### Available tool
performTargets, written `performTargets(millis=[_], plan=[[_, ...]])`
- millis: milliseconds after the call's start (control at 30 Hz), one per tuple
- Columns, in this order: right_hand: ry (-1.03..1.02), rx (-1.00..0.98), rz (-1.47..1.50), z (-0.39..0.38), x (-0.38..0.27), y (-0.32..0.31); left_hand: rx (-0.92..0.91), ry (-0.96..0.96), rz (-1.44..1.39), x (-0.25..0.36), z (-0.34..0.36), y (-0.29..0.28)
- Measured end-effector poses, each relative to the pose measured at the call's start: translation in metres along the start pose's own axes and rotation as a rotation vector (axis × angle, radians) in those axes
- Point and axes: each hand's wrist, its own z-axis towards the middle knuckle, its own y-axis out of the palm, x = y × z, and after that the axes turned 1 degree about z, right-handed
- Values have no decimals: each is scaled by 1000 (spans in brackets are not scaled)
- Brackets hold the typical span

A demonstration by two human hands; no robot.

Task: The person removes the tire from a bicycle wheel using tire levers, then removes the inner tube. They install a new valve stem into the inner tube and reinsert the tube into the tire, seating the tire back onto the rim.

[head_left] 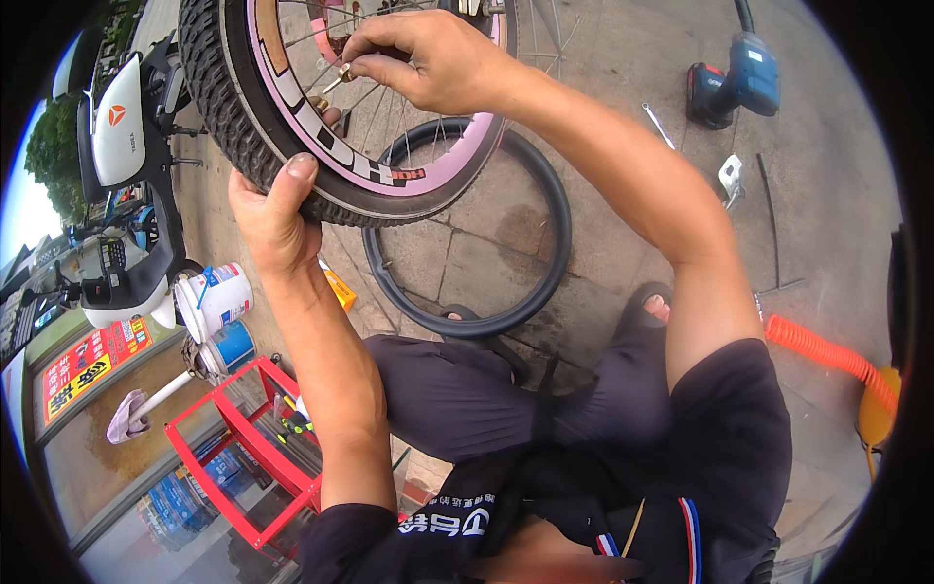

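- Currently, left hand [275, 216] grasps tire [216, 102].
- Right hand [425, 63] pinches small metal part [344, 73].
- Pink rim [454, 163]: bold lettering.
- Sign [92, 370]: printed characters, red and yellow.

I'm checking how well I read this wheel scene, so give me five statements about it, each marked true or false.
1. The left hand grips the knobbly black rubber tyre. True.
2. The right hand rests on the person's knee. False: it is raised at the wheel, pinching a small metallic piece.
3. A smooth black rubber ring lies on the paving. True.
4. The coiled plastic hose is green. False: it is bright orange.
5. A blue-and-black cordless power tool stands to the right of the ring. True.
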Motion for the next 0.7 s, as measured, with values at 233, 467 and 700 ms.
performTargets(millis=[233, 467, 700], plan=[[646, -399, -364, -132, -45, -92, 125, 54, 59, -11, -1, 2], [1377, -768, -508, -372, -100, -87, 338, 79, 302, -3, -7, 21], [1149, 388, -1005, -367, -123, -183, 336, 109, 547, 0, -7, 20]])
